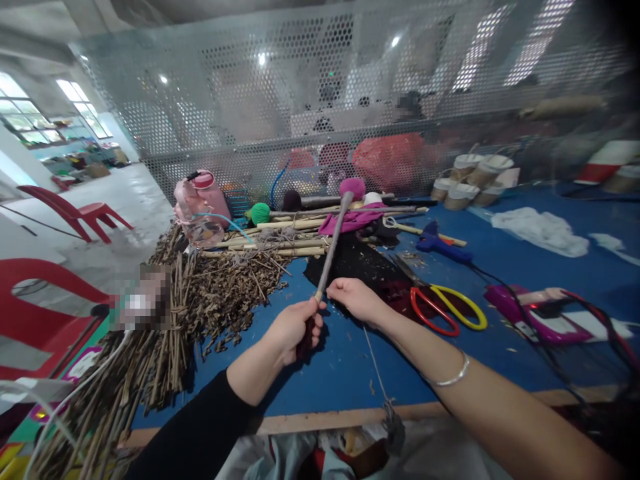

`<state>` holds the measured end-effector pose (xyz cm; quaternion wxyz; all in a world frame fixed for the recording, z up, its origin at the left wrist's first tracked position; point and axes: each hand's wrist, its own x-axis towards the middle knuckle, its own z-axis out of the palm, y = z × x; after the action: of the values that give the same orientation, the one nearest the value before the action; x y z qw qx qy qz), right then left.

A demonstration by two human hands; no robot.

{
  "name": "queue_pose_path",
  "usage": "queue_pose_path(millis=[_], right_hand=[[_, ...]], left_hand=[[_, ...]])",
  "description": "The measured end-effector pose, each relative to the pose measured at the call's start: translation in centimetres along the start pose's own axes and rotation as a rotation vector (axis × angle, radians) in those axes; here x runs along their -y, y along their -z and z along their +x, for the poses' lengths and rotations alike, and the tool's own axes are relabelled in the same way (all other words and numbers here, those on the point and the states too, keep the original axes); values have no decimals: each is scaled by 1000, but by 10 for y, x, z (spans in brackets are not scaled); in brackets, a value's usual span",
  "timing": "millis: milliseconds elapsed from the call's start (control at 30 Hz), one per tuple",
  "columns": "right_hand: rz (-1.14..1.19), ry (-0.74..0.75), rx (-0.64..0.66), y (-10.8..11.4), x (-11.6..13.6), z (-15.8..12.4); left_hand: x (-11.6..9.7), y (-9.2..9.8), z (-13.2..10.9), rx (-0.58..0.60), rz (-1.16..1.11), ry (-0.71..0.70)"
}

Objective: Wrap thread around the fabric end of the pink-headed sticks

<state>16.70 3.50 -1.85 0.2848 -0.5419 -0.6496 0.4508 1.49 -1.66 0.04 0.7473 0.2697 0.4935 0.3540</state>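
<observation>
My left hand (293, 330) is closed round the lower end of a thin stick (332, 257) wrapped in grey yarn, tilted up and away from me. At its far end a magenta ball (353, 187) shows; whether it is joined to the stick I cannot tell. Close beside the stick's lower end, the fingertips of my right hand (357, 299) are pinched together. A grey yarn strand (375, 360) runs from beneath that hand down to a loose grey yarn clump (394, 430) hanging over the table's front edge.
Scissors (445, 307) with red and yellow handles lie right of my hands, near a blue glue gun (443, 245). Dried stalks (165, 353) heap up at left. Bare sticks (285, 243) and a pink bottle (203, 207) stand before a perforated metal screen (240, 100).
</observation>
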Motion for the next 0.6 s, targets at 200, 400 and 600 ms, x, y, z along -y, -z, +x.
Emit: queue_pose_path(millis=[200,400,600], right_hand=[[-34,38,8,-1,2,0],[44,36,19,0,1,1],[74,10,49,0,1,-2]], left_hand=[[2,1,2,-17,-15,-105],[1,2,5,-42,-28,-88],[-3,-1,3,-11,-73,9]])
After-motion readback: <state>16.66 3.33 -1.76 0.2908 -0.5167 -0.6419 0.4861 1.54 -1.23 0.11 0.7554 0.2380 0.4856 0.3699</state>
